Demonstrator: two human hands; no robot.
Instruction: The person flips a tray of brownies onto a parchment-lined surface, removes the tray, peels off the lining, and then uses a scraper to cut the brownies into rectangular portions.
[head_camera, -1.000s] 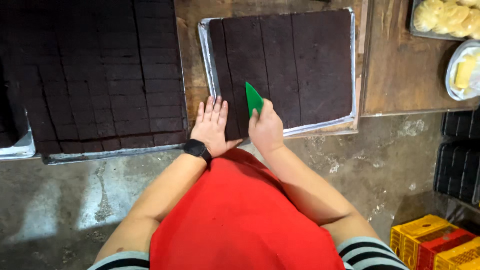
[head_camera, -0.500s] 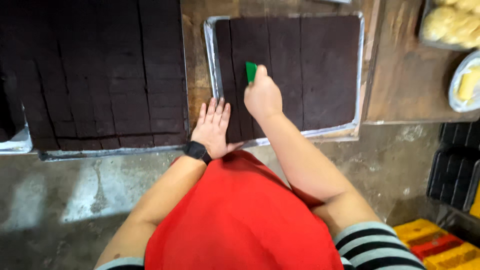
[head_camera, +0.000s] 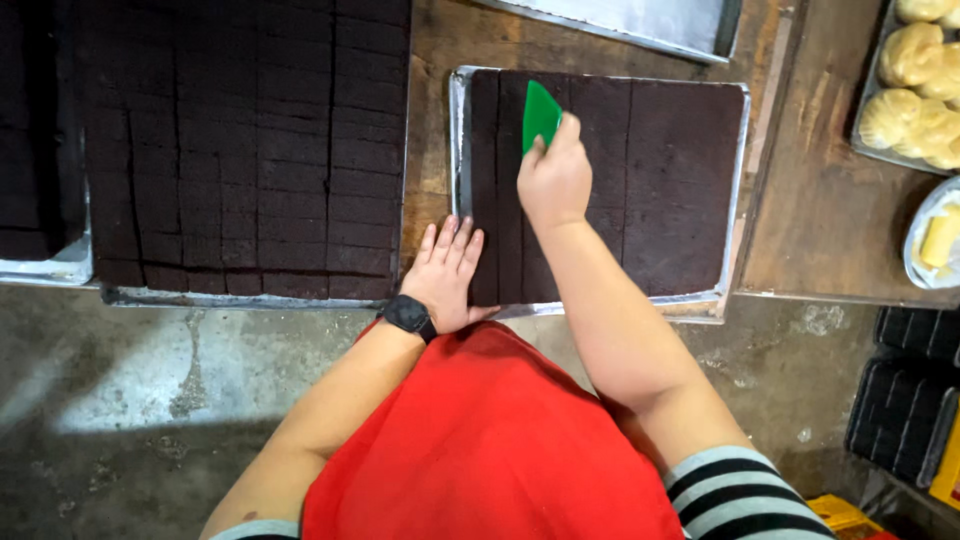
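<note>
We find the right hand (head_camera: 556, 180) closed around a flat green plastic scraper (head_camera: 541, 114), its blade standing edge-down on the dark brown slab of cake (head_camera: 640, 180) — the tool projects beyond the fingertips toward the far edge of the shallow metal baking tray (head_camera: 457, 150) that carries the slab. The left hand (head_camera: 447, 275) holds nothing; it lies flat, fingers spread, on the near left corner of the same tray, pressing partly on the cake's edge. A black wristwatch (head_camera: 407, 315) sits on that wrist.

On progress, we judge the work partly done. Lengthwise cut lines show in the left portion of the slab, marking narrow strips; the scraper stands in one of these lines near the far edge. The right half carries at most one faint line and otherwise looks whole, and we see no crosswise cuts anywhere on this slab.

For comparison — the larger tray of dark cake (head_camera: 240, 150) to the left on the wooden counter (head_camera: 430, 150) is already divided both ways into small blocks.

At the counter's right edge sit pale yellow bread rolls (head_camera: 920, 90).
</note>
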